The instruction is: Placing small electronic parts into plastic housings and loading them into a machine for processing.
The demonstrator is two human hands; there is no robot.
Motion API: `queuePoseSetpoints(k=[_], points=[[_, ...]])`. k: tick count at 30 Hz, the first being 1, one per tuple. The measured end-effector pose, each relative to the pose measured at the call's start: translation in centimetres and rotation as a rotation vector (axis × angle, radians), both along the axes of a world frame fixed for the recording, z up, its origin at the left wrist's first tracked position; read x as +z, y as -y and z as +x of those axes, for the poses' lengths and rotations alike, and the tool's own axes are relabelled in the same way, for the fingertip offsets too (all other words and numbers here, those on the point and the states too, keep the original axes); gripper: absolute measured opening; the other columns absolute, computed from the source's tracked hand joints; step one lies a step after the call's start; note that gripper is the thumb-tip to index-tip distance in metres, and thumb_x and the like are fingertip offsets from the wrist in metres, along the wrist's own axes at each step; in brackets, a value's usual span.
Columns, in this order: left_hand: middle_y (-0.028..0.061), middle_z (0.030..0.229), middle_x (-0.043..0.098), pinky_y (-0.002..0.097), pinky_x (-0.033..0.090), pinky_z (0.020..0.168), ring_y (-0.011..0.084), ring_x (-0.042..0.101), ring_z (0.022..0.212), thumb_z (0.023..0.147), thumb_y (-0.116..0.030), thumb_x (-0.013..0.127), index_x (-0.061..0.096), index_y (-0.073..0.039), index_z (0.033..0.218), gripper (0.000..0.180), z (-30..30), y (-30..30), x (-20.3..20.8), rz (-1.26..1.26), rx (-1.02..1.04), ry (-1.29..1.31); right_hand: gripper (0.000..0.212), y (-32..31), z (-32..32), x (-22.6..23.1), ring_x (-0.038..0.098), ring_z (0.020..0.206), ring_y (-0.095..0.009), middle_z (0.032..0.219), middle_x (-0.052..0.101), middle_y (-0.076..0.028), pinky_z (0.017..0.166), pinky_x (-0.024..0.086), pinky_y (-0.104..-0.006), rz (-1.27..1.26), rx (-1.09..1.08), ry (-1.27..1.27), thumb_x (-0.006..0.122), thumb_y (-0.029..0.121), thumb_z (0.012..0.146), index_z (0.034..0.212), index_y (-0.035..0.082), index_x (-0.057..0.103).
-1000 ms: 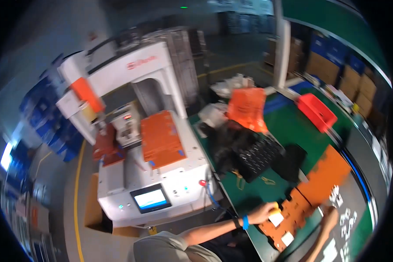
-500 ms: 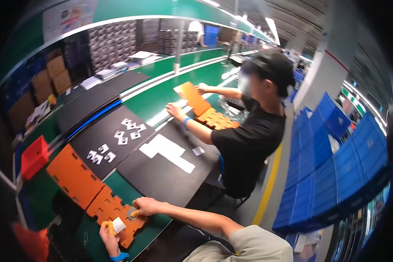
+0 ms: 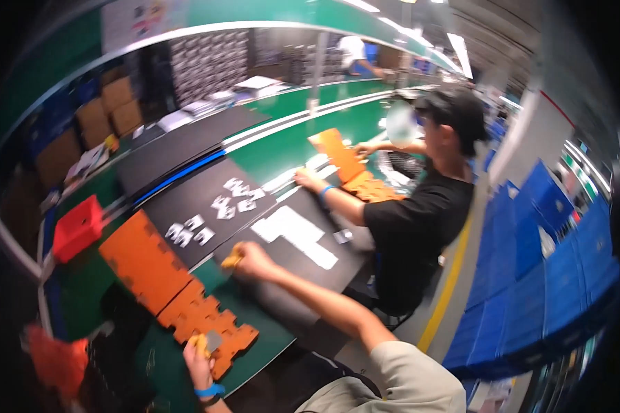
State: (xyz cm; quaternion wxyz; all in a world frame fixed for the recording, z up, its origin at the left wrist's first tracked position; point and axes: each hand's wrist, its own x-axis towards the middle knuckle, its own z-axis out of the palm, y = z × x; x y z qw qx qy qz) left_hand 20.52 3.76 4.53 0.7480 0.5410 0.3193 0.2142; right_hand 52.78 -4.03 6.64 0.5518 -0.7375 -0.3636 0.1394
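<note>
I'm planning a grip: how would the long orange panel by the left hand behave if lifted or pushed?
The orange panel may fold at the dark seam across it. It looks thin, so it's probably light for its size. Lying flat, it would likely slide rather than roll.

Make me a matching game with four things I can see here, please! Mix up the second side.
1. Left hand
2. Right hand
3. Small open bin on the green table
4. Big stacked crates

A. Blue
B. Over a dark mat
C. Red
D. At the notched end of an orange panel

Pairs: 1-D, 2-B, 3-C, 4-A
</note>
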Motion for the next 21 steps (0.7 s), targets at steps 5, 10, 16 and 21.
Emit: queuePoseSetpoints(k=[5,10,16,21], points=[[-0.0004,0.070,0.059,0.0185,0.029,0.038,0.0020,0.042,0.045,0.101,-0.017,0.057,0.061,-0.006,0.097,0.013,1.6,0.5,0.7,-0.039,-0.008,0.089,0.020,-3.9,9.9,-2.6,0.068,0.063,-0.020,0.070,0.069,-0.015,0.058,0.051,-0.0377,0.002,-0.208,0.019,0.076,0.015,0.083,0.086,-0.002,0.067],[-0.0021,0.063,0.054,0.0196,0.027,0.037,0.0026,0.038,0.041,0.100,-0.020,0.061,0.059,-0.006,0.091,0.017,0.1,0.3,0.0,-0.053,0.080,0.081,0.017,-11.9,10.2,-2.4,0.071,0.072,-0.030,0.078,0.072,-0.015,0.067,0.054,-0.0445,-0.289,-0.323,0.699,0.066,0.016,0.087,0.089,0.000,0.062],[-0.0038,0.061,0.048,0.0203,0.028,0.040,0.0033,0.038,0.043,0.102,-0.019,0.059,0.061,-0.005,0.090,0.019,1.1,0.8,0.4,-0.083,0.017,0.034,0.013,-14.0,11.6,-2.9,0.071,0.080,-0.032,0.081,0.071,-0.012,0.069,0.054,-0.0440,-0.681,-0.111,1.061,0.059,0.011,0.085,0.076,0.008,0.067],[-0.0006,0.069,0.046,0.0228,0.033,0.046,0.0065,0.038,0.052,0.107,-0.019,0.042,0.057,-0.004,0.100,0.022,-1.7,-0.7,1.2,-0.346,0.017,0.211,0.019,-11.2,-0.9,5.7,0.067,0.061,-0.033,0.071,0.066,-0.018,0.054,0.052,-0.0409,-0.127,0.014,0.717,0.066,0.018,0.088,0.079,0.001,0.069]])
